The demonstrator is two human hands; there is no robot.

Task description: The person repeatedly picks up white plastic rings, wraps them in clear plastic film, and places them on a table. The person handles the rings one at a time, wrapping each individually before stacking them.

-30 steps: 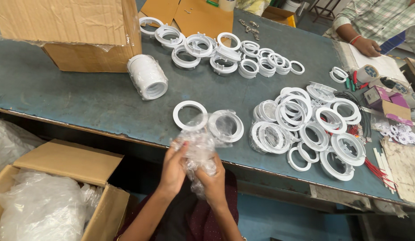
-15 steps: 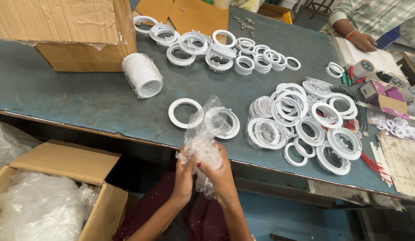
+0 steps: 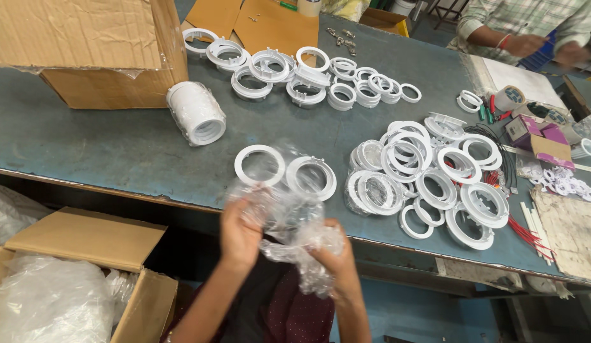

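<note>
Both my hands hold a crumpled clear plastic bag (image 3: 289, 216) in front of the table's near edge. My left hand (image 3: 239, 230) grips its left side and my right hand (image 3: 333, 260) grips the lower right part. Whether a part is inside the bag is hard to tell through the wrinkled film. Just beyond the bag, two white plastic rings lie flat on the blue-grey table (image 3: 105, 140): a thin ring (image 3: 260, 165) and a flanged ring (image 3: 311, 178).
A pile of several white rings (image 3: 429, 178) lies to the right, another group (image 3: 308, 76) at the back. A wrapped stack of rings (image 3: 197, 113) sits beside a cardboard box (image 3: 86, 51). An open box with plastic bags (image 3: 60, 286) stands lower left. Another person's hands (image 3: 530, 44) work far right.
My hands have pulled the bag apart and lower, the right hand dropping below the left. The view has shifted slightly closer to the table.
</note>
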